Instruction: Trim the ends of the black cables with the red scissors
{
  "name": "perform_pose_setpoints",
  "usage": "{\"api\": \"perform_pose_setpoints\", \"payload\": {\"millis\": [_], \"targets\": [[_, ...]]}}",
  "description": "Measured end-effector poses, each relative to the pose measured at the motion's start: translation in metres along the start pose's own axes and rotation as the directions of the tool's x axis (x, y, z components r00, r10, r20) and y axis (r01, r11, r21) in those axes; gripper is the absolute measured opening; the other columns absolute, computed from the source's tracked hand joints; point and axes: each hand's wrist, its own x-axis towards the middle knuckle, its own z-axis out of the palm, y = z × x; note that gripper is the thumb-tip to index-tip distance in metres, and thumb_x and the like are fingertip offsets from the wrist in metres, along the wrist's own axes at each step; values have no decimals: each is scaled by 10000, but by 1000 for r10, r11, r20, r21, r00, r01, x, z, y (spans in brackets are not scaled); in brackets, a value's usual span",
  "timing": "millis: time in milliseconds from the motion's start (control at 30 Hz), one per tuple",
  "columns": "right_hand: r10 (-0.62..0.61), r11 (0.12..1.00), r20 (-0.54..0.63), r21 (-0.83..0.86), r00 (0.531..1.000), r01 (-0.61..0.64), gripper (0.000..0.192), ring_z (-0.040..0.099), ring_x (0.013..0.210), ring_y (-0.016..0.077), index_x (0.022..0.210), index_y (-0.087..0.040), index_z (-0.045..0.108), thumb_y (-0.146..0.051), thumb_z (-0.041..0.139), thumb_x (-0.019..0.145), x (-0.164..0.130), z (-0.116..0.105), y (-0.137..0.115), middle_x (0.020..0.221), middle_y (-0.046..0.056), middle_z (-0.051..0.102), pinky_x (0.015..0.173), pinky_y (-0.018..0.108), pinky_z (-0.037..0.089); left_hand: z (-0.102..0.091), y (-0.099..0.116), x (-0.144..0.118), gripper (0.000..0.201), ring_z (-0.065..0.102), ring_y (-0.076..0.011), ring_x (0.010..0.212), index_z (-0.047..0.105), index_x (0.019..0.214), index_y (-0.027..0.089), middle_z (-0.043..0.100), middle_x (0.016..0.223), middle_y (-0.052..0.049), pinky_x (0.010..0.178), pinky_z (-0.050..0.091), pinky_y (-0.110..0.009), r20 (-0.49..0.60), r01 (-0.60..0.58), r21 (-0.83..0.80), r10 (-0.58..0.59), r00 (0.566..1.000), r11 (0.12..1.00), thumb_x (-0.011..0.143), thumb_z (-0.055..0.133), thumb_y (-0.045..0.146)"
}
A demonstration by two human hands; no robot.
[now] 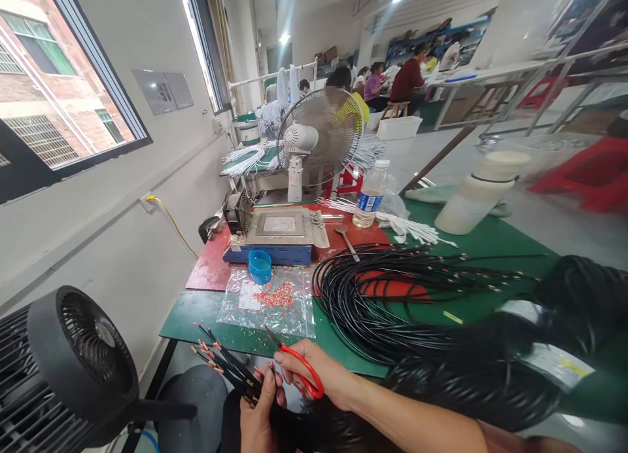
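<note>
My left hand (260, 400) is closed around a bundle of black cables (229, 366), whose stripped ends fan out to the left with red and copper-coloured tips. Red-handled scissors (310, 374) hang in my right hand (314, 368), their dark blades pointing up and left above the bundle. The fingertips of both hands meet at one cable end. Just beyond lies a clear plastic bag (294, 315) with small red and yellow wire scraps (275, 295) on it. To the right spreads a large heap of black cables (353, 309) on the green table.
A blue-based solder pot (269, 253) with a small fan stands behind a blue cup (260, 266). A bottle (369, 198), a spoon (347, 242) and white cables (412, 229) lie farther back. A black fan (73, 355) is at the left. Several people sit in the background.
</note>
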Motion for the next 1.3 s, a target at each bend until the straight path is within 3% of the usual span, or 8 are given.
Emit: {"api": "perform_pose_setpoints", "payload": {"millis": [200,467,700,1000,1300], "targets": [[-48,997,26,-66,999,50,439,307,321,32,583,-116,573,-543,626,670,2,-1,1,398,-68,399,323,173,201,1,4,-2,290,408,-64,485,531,559,152,437,443,34,514,294,-201,40,-54,132,49,998,990,660,612,412],[-22,999,22,-47,1000,23,460,313,314,26,660,-103,601,-562,633,653,-1,-1,7,388,-69,427,325,158,225,-2,3,-1,262,389,-48,465,545,586,150,438,470,42,500,305,-194,49,11,35,-13,999,999,668,612,389],[17,997,58,-76,998,-13,455,310,291,32,512,-127,519,-546,633,649,2,-10,-10,348,-68,396,306,161,213,3,11,-4,229,338,-32,409,539,598,145,429,448,49,456,263,-186,133,17,80,-28,991,997,687,599,346],[99,991,68,-99,993,-92,359,315,295,33,501,-123,533,-425,657,652,3,-14,-14,342,-67,402,298,161,212,-1,8,-4,272,343,-47,442,547,566,134,406,447,44,499,259,-210,187,-65,213,25,982,975,704,570,368],[155,988,91,-28,984,-153,307,354,298,33,476,-116,529,-344,686,607,2,-14,-15,350,-48,445,310,154,236,-1,5,-7,223,387,-61,481,575,575,150,477,476,31,544,279,-225,183,-132,227,91,979,965,660,628,349]]}}
